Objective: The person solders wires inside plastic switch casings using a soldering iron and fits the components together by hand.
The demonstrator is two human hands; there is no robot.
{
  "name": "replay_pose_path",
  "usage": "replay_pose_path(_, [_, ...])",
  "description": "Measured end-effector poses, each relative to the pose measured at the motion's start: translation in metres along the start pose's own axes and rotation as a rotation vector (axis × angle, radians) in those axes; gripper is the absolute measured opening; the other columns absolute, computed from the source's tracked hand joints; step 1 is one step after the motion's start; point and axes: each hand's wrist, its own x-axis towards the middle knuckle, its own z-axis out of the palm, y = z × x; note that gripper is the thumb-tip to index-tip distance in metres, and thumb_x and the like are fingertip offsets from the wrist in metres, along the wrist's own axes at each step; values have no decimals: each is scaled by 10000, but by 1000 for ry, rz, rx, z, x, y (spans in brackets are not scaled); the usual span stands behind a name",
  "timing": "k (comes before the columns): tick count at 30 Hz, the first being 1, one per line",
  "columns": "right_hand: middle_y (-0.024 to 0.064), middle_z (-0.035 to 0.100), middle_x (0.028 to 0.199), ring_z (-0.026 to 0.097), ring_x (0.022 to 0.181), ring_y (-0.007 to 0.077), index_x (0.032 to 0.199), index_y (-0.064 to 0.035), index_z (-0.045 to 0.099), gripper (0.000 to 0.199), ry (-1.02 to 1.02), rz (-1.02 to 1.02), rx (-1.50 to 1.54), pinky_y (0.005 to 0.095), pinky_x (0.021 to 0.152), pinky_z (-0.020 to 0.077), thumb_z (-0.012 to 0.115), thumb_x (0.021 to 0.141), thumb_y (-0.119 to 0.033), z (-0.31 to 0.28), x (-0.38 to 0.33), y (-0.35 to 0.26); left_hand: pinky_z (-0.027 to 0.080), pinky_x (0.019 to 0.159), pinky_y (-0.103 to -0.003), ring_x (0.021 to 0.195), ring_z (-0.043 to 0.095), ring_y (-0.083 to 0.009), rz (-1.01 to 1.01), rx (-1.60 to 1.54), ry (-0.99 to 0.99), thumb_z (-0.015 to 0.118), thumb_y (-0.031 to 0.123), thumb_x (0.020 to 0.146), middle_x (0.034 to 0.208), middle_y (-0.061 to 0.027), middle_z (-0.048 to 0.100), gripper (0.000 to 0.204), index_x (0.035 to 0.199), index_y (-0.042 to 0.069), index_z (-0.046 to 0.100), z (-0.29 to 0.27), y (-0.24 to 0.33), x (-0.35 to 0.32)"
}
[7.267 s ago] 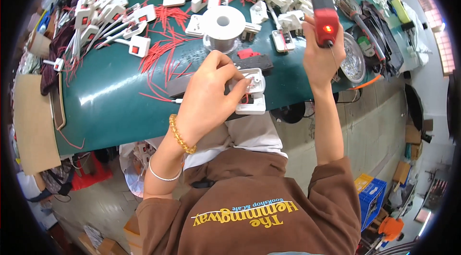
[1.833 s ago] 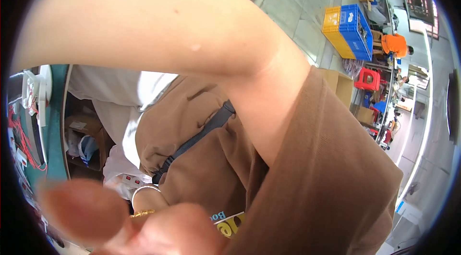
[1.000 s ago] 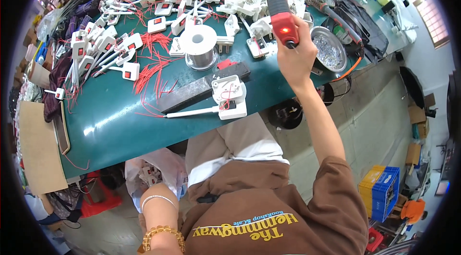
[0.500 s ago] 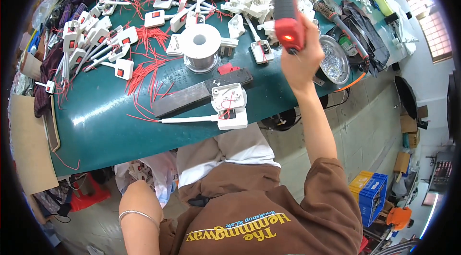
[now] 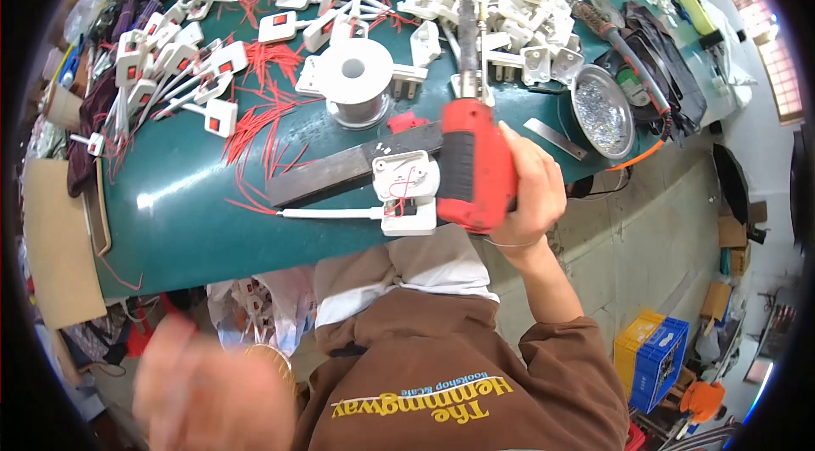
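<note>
My right hand [image 5: 536, 192] is wrapped round a red and black power screwdriver [image 5: 488, 158], over the table's front edge. Its long metal shaft points toward the far side. Just left of it lies an opened white plug housing [image 5: 406, 175] with red wires inside. A white switch piece [image 5: 410, 218] with a white stem touches its near side, and red wire runs from the stem's end. Low at the left, my left hand [image 5: 216, 391] is smeared by motion, so its fingers cannot be made out.
A dark metal bar [image 5: 318, 179] lies behind the housing, near a reel of silver wire [image 5: 355, 81]. A bowl of small shiny parts [image 5: 603, 111] stands right, beside a metal strip [image 5: 554, 138]. White switches [image 5: 221, 118], red wires [image 5: 255, 128] and white housings [image 5: 509, 9] cover the far side.
My right hand has brought the power screwdriver down toward me and slightly left, beside the opened housing. My left hand has come into view at the lower left, where only the forearm showed before.
</note>
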Motion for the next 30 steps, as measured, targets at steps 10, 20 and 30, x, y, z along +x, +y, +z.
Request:
replay_pose_path(10, [147,652,1111,605,954,122,1157,75,515,305,-116,756,792,263,839,477,562,857,101,-27,2,-2,384,848,-391,991,486,-288,-427,462,-984,698,58,581,1251,-118,522,785,1332,63,467,68,-97,-74])
replay_pose_path(20, [143,652,1082,619,981,165,1129,88,564,281,64,749,624,301,905,468,554,849,113,-11,1,-6,512,763,-331,963,607,-257,-268,549,-444,734,101,706,1115,-150,581,513,1182,-15,582,41,-73,-10])
replay_pose_path(30, [228,642,1000,632,827,307,1150,103,524,466,38,20,350,361,752,516,707,738,-14,29,18,-50,444,901,-323,1061,546,-222,-1264,864,-364,693,-32,690,1147,-104,525,531,1202,-4,555,-158,38,-66])
